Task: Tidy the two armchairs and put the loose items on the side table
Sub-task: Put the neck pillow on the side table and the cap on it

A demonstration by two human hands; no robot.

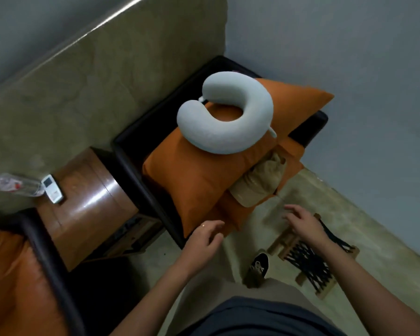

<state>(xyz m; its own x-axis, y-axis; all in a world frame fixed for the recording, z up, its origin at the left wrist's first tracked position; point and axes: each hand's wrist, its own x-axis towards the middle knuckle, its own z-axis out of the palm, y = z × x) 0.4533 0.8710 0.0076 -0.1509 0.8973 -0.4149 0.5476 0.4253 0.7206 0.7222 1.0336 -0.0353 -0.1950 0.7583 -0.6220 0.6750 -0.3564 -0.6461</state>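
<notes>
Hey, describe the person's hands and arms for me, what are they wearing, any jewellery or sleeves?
The left hand and right hand are ungloved, and no sleeves reach into view on either arm. A thin, glinting ring sits on one finger of the left hand. The right hand shows no ring. Neither wrist shows a watch or bracelet.

One wide camera, worn on the head, is looking forward and steeply down, tilted sideways. It is sitting close above the left hand (205, 235) and right hand (301, 226), taking in the armchair (127, 154), the tabletop (87, 204) beside it and the floor (337, 204).
</notes>
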